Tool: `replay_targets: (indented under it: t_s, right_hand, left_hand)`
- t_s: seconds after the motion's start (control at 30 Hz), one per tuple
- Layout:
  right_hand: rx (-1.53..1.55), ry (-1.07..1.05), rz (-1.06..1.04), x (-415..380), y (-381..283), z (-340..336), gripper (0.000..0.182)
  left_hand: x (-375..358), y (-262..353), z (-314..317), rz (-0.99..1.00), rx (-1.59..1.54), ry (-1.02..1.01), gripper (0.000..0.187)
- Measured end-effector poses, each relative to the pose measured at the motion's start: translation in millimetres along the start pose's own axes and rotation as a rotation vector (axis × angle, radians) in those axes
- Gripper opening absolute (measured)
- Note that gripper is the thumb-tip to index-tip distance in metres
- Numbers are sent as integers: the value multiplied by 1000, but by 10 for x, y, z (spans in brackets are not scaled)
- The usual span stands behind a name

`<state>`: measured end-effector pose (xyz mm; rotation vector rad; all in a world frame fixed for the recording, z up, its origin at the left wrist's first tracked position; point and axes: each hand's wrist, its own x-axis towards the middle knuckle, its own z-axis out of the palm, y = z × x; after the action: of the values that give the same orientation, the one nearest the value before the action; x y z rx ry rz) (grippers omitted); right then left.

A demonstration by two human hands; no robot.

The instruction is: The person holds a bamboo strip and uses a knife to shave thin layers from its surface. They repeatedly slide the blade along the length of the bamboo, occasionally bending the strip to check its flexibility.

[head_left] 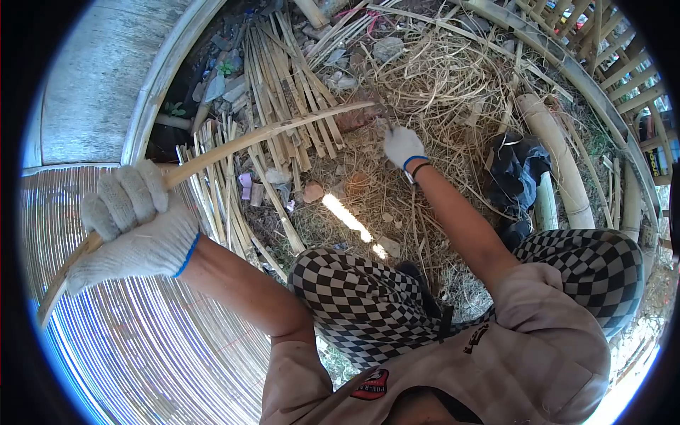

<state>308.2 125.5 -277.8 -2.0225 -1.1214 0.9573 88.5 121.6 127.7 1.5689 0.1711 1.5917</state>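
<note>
Left grip clenched round pale strip, left of frame; long axis rises rightward to upper centre. Far end nearer right hand, closed on thin dark tool.

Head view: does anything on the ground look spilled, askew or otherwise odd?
The tangled heap of thin, straw-coloured shavings looks messy, strewn loosely beyond the white-gloved right hand, while the straight, pale, bamboo-like strips nearby lie roughly side by side.

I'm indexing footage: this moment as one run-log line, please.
left hand: gloved, closed around bamboo strip | right hand: gloved, near strip's far end, grip unclear | slats: lying on ground | dry strands: piled nearby
</note>
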Motion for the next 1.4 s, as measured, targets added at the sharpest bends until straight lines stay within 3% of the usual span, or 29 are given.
replay_targets:
  t_s: [0.1,0.2,0.23,0.33,0.43,0.5,0.6,0.67,0.73,0.77,0.87,0.9,1.0,1.03,1.1,1.17,1.23,1.3,1.4]
  right_hand:
    - [-87,-310,185,209,250,-253,51]
    - [-13,-246,181,-149,38,-486,52]
    - [-17,-185,145,-236,-10,-475,51]
    - [118,-245,79,-594,-435,-697,50]
    - [50,-89,-238,-904,-841,-866,43]
    - [46,22,-517,-1084,-982,-969,38]
    - [14,118,-583,-1006,-935,-876,34]
    - [74,10,-264,-703,-751,-711,39]
    - [-10,-137,-80,-398,-492,-709,40]
    - [-120,26,-207,-420,-421,-654,38]
    - [-39,88,-283,-842,-806,-718,36]
    - [-37,92,-338,-809,-808,-608,34]
    - [74,44,-92,-292,-307,-274,35]
    - [-268,-141,-192,43,117,-167,37]
    - [-467,-196,-183,276,353,-225,39]
    - [-184,19,11,75,224,-389,41]
    - [-189,54,-74,-183,-36,-426,40]
    - [-111,64,-132,-397,-304,-544,39]
    - [-227,-10,-81,-160,77,-405,38]
  left_hand:
    - [4,-53,-32,10,-105,-36,82]
    - [-53,-52,360,65,88,324,83]
    - [-61,-31,319,43,102,234,80]
    - [-27,16,84,-162,-278,-204,76]
    - [53,1,-116,-200,-340,-669,75]
    - [34,-7,-119,-210,-372,-661,75]
    - [1,-42,29,-234,-459,-624,73]
    - [-4,-29,65,-250,-493,-569,74]
    - [-4,-34,29,-246,-500,-505,74]
    - [8,-33,48,-273,-536,-546,75]
    - [76,-38,-31,-226,-477,-722,73]
    - [39,-59,-181,-180,-485,-628,74]
    - [158,-60,-237,-177,-425,-712,74]
    - [119,-43,-273,-184,-412,-632,74]
    - [86,-40,-111,-193,-433,-664,74]
    - [87,-27,-96,-203,-375,-743,71]
    - [-116,53,-513,-137,-322,-395,69]
    - [-54,97,-698,-128,-248,-453,68]
    - [37,21,-581,-121,-279,-605,67]
